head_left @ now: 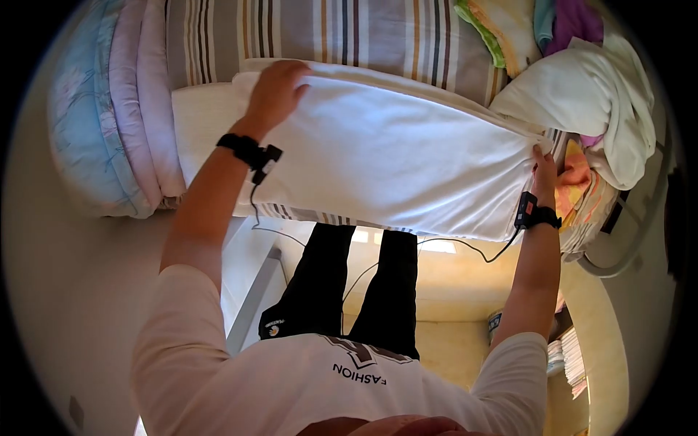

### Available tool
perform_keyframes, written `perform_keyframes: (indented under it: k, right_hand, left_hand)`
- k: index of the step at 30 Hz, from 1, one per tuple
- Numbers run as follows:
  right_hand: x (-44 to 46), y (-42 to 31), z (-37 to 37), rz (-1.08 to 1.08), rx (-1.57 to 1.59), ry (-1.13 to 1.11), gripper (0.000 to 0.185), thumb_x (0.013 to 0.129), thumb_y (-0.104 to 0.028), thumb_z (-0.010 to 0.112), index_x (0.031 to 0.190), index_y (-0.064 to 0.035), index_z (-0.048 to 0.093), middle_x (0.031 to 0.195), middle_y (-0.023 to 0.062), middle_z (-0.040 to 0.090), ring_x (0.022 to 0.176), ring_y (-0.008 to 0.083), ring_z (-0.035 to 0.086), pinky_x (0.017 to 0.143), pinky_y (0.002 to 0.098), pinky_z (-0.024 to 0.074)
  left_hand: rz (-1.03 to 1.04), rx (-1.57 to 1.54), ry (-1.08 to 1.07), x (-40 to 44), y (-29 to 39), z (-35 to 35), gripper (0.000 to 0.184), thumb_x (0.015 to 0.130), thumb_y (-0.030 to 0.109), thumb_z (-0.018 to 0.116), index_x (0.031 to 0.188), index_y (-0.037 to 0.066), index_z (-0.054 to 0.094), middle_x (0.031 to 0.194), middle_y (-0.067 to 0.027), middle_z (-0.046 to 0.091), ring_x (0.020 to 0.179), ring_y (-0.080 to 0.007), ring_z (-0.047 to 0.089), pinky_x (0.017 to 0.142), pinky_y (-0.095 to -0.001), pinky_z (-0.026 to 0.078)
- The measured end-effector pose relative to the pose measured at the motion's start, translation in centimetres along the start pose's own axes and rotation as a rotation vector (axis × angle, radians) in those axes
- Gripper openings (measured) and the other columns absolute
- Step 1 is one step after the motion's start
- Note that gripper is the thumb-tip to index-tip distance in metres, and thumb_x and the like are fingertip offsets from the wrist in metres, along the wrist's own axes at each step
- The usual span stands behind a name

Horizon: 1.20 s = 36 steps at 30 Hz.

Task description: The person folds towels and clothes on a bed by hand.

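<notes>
A folded white cloth (378, 145) is spread across the bed in front of me, layered along its far edge and creased toward its right end. My left hand (280, 93) lies on the cloth's far left part, fingers stretched out and thumb apart. At the right end, my right hand (544, 173) pinches the cloth's edge, its thumb on top and the other fingers mostly hidden. Fine folds fan out from that grip. Both wrists carry black straps with small devices and cables.
A striped bedsheet (349, 33) covers the bed. Rolled blue and pink quilts (91, 109) stand at the left. A pile with a crumpled white cloth (574, 94) and an orange cloth (574, 174) sits at the right. A cable (458, 241) hangs below the bed's near edge.
</notes>
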State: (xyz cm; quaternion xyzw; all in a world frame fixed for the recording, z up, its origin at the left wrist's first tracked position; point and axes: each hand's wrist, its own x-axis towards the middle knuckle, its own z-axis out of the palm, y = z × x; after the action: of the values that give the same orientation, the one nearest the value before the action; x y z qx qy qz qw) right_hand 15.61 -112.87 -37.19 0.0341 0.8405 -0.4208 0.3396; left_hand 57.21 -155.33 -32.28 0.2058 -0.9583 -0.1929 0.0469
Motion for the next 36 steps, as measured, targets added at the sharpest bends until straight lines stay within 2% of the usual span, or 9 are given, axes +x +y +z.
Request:
perform_keyframes:
  k: [8,11,14,17,21,27,31,34,36]
  right_hand:
    - [1.0,0.6,-0.2,0.123,0.34,-0.005,0.019,0.088,-0.03,0.064,0.091,-0.0121,0.059,0.065,-0.0081,0.046,0.054,0.0035,0.037,0.05,0.0188,0.0277]
    - [-0.4,-0.4,1.1,-0.035,0.321,0.094,0.021,0.089,-0.03,0.063,0.09,-0.0093,0.058,0.066,-0.0063,0.047,0.055,0.0052,0.04,0.049,0.021,0.0309]
    - [0.5,0.4,0.4,-0.006,0.23,0.094,0.024,0.089,-0.029,0.061,0.094,-0.006,0.06,0.071,-0.0037,0.051,0.057,0.0071,0.044,0.048,0.0235,0.0337]
    - [0.9,0.3,1.6,-0.065,-0.114,0.183,0.036,0.086,-0.026,0.061,0.11,0.0007,0.06,0.09,0.005,0.063,0.079,0.0115,0.055,0.07,0.0263,0.0442]
    - [1.7,0.5,1.6,-0.073,0.039,0.054,0.038,0.085,-0.023,0.063,0.113,0.002,0.06,0.096,0.003,0.063,0.083,0.0111,0.055,0.073,0.0268,0.0443]
    - [1.3,-0.9,-0.2,-0.145,-0.091,-0.139,0.032,0.084,-0.02,0.065,0.107,0.0016,0.062,0.091,0.0032,0.064,0.082,0.0131,0.056,0.074,0.0269,0.0438]
    - [1.5,-2.0,-0.6,-0.183,-0.243,-0.003,0.03,0.082,-0.018,0.067,0.103,0.0017,0.062,0.088,0.0063,0.065,0.08,0.0144,0.057,0.073,0.0282,0.0444]
    - [0.5,-0.3,-0.4,-0.16,-0.226,0.054,0.033,0.079,-0.019,0.07,0.102,0.0024,0.061,0.087,0.0066,0.064,0.079,0.0144,0.057,0.071,0.0284,0.0451]
    - [-1.9,2.3,0.4,-0.288,-0.026,0.094,0.033,0.077,-0.023,0.076,0.095,-0.0003,0.06,0.084,0.0043,0.061,0.074,0.0127,0.054,0.066,0.0274,0.044]
  left_hand:
    - [-0.092,-0.016,-0.149,0.8,0.1,1.4,0.02,0.079,0.015,0.069,0.094,0.005,0.063,0.09,-0.009,0.061,0.089,-0.0289,0.057,0.08,-0.0393,0.046]
    - [-0.223,-0.142,-0.137,2.0,0.1,-0.1,0.016,0.081,0.016,0.068,0.09,0.003,0.063,0.086,-0.0103,0.061,0.083,-0.0295,0.058,0.076,-0.0382,0.047]
    - [-0.209,-0.134,-0.084,2.7,-0.4,0.6,0.014,0.082,0.014,0.066,0.088,0.002,0.064,0.085,-0.011,0.062,0.081,-0.0303,0.06,0.072,-0.0382,0.049]
    - [-0.172,-0.015,-0.118,2.8,-0.9,2.5,0.014,0.082,0.018,0.066,0.09,0.007,0.066,0.086,-0.0088,0.063,0.083,-0.029,0.061,0.073,-0.0382,0.05]
    - [-0.2,0.053,-0.175,3.5,0.2,1.9,0.017,0.081,0.018,0.068,0.092,0.004,0.065,0.088,-0.0117,0.065,0.083,-0.0297,0.062,0.073,-0.0372,0.05]
    - [-0.423,0.113,-0.426,3.7,-0.5,-0.9,0.042,0.075,0.039,0.068,0.094,0.002,0.065,0.082,-0.0156,0.066,0.081,-0.0323,0.064,0.073,-0.0405,0.049]
    - [-0.352,0.222,-0.436,2.5,-2.1,-0.9,0.036,0.076,0.035,0.068,0.092,0.003,0.067,0.087,-0.0159,0.067,0.085,-0.0318,0.063,0.076,-0.0405,0.049]
    - [-0.325,0.278,-0.261,0.5,-1.6,-0.9,0.038,0.076,0.028,0.07,0.106,0.004,0.064,0.104,-0.0142,0.065,0.103,-0.031,0.058,0.09,-0.0401,0.043]
    - [-0.199,0.314,0.176,-3.6,0.4,-0.6,0.048,0.078,0.02,0.069,0.12,0.002,0.054,0.12,-0.0172,0.056,0.115,-0.0339,0.049,0.099,-0.0432,0.036]
